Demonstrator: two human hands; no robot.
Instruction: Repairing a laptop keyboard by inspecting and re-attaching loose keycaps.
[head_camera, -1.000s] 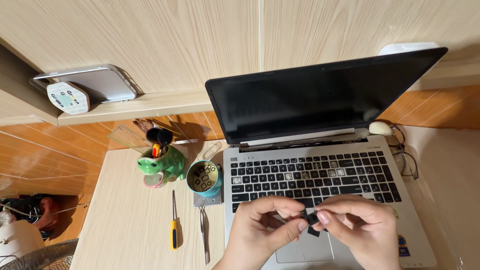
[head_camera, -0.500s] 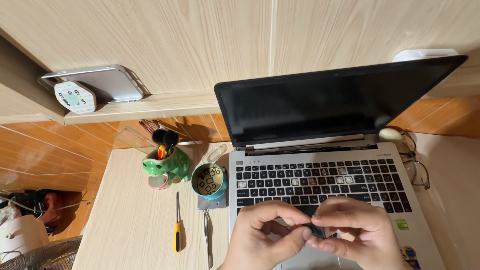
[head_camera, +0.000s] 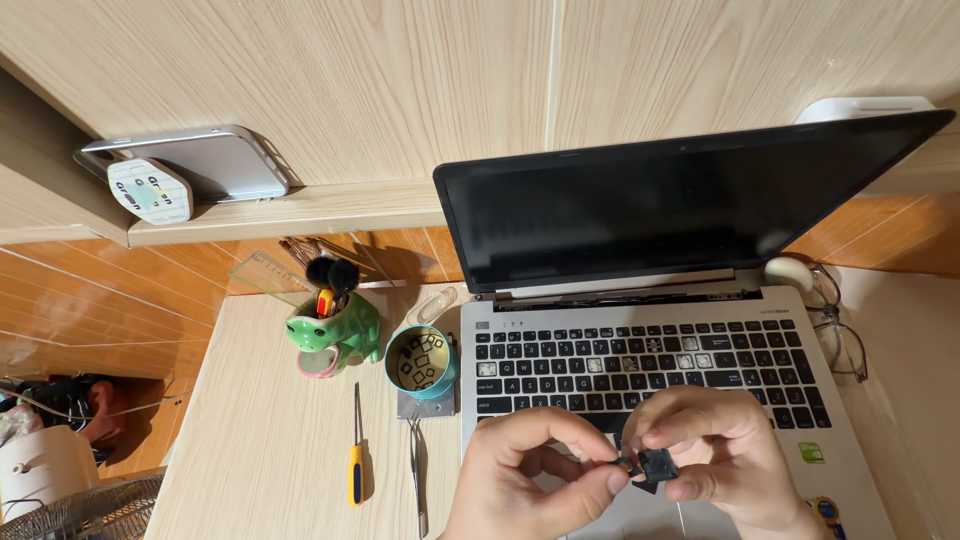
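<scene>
Head view: a small black keycap (head_camera: 656, 467) is being pinched between the fingertips of the left hand (head_camera: 530, 480) and the right hand (head_camera: 725, 460), both closed on it, near the front edge of the open laptop (head_camera: 640, 370), just over its palm rest. Left of the laptop, a teal cup (head_camera: 421, 362), a green frog holder (head_camera: 335, 335), a yellow-handled screwdriver (head_camera: 355, 450) and tweezers (head_camera: 416, 475) are being left untouched on the desk (head_camera: 260, 440).

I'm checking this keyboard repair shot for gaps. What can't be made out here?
Head view:
- Small black part: mostly covered by fingertips of left hand and right hand; its shape is unclear.
- Laptop touchpad: hidden under both hands, cut off by the bottom edge.
- Teal cup contents: too small.
- Tweezers: tips leave frame.
</scene>
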